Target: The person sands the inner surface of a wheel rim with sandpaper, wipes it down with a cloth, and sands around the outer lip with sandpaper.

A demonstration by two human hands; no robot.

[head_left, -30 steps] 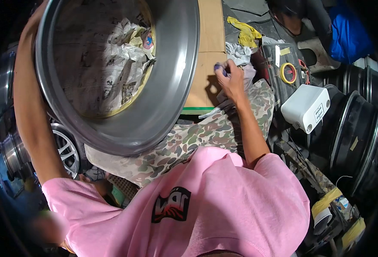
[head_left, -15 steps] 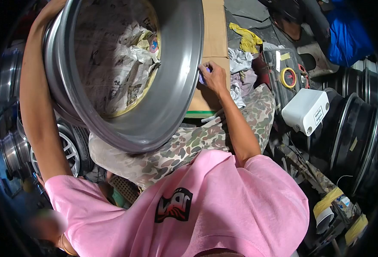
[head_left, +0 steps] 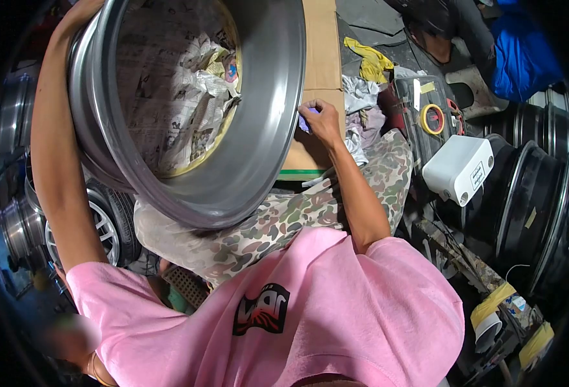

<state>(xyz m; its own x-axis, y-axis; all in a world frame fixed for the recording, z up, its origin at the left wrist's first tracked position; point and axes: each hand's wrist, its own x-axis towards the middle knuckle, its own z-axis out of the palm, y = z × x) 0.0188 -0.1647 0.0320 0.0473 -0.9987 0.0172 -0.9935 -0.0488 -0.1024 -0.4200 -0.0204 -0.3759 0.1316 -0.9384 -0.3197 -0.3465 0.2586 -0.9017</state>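
Note:
A large grey wheel rim (head_left: 273, 122) stands tilted against my lap, its inside covered with newspaper (head_left: 162, 97) and yellow masking tape (head_left: 215, 147). At the upper left, my left hand (head_left: 83, 11) lies against the rim's outer edge; its fingers are mostly cut off by the top of the view. My right hand (head_left: 323, 121) is closed, thumb and fingers pinching a small purple piece (head_left: 306, 120) against the rim's right edge. What kind of piece it is, perhaps an abrasive sheet, is mostly hidden by the fingers.
Cardboard (head_left: 323, 58) lies behind my right hand. To the right are crumpled rags (head_left: 360, 93), a yellow cloth (head_left: 371, 61), a dark case (head_left: 406, 97) with a tape roll (head_left: 432, 119), and a white box (head_left: 457, 169). More rims (head_left: 533, 206) stand at far right; a tyre (head_left: 128, 222) sits at left.
My right hand has shifted slightly along the rim's edge and its wrist has turned a little, still pinching the purple piece. The rim and left arm look almost unchanged.

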